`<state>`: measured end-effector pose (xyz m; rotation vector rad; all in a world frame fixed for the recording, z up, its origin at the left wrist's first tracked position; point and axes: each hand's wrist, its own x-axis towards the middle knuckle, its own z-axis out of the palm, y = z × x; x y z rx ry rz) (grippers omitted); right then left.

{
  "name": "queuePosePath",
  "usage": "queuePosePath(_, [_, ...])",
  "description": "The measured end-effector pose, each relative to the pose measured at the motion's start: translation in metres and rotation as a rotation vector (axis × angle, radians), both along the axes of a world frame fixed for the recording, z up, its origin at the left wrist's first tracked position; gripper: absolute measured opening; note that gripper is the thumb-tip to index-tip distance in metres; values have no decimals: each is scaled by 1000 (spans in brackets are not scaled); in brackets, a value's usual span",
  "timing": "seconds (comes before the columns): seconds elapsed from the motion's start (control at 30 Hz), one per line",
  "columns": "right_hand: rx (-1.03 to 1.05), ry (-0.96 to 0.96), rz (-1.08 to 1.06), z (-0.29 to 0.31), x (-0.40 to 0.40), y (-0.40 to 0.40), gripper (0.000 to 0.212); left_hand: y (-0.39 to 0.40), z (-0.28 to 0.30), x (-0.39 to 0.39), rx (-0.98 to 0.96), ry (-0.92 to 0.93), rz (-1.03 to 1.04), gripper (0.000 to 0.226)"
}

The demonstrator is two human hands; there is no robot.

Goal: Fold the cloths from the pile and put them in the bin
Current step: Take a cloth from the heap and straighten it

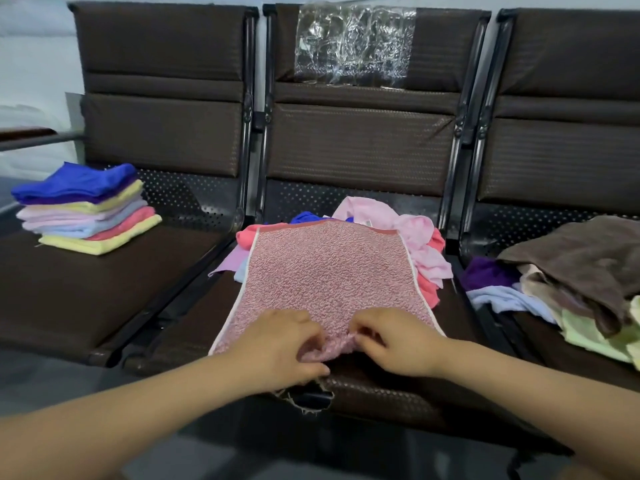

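A pink speckled towel [325, 271] lies spread lengthwise on the middle seat, its far end draped over a pile of loose cloths [422, 237] in pink, coral and blue. My left hand [280, 344] and my right hand [398, 341] sit side by side at the towel's near edge, and each pinches the bunched fabric there. On the left seat stands a stack of folded cloths [86, 209] with a blue one on top. No bin is visible.
A second heap of unfolded cloths [575, 275], brown, purple, pale blue and green, covers the right seat. The three dark seats [104, 289] are joined by metal frames. Clear plastic film [353, 43] clings to the middle backrest. The middle seat's front edge is torn.
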<state>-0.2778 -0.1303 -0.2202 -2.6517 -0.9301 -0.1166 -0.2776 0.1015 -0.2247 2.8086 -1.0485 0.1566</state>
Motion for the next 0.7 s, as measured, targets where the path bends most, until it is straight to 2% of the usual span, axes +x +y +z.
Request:
queuePosePath(0.07, [129, 44, -85, 2, 8, 3, 17, -8, -2, 5, -33, -71, 5, 28])
queuePosePath(0.13, [178, 69, -110, 5, 15, 1, 22, -8, -6, 15, -142, -32, 76, 17])
queuePosePath(0.2, [63, 40, -92, 8, 19, -4, 43, -5, -8, 28, -209, -20, 120, 26])
queuePosePath(0.23, [-36, 7, -82, 8, 22, -7, 46, -4, -7, 35, -220, -42, 126, 35])
queuePosePath(0.3, [-117, -19, -76, 10, 28, -15, 22, -2, -4, 47, -253, -78, 119, 46])
queuePosePath(0.37, [-111, -23, -153, 14, 36, -25, 8, 0, 0, 56, -234, -112, 108, 51])
queuePosePath(0.5, [-26, -18, -358, 30, 52, -53, 18, 4, 11, 73, -30, -194, 90, 79])
queuePosePath(0.6, [43, -7, -425, 35, 57, -71, 19, 14, 24, 86, 24, -124, 106, 76])
queuePosePath(0.7, [124, 39, -518, 37, 59, -83, 30, 31, 24, 95, 8, 71, 116, 52])
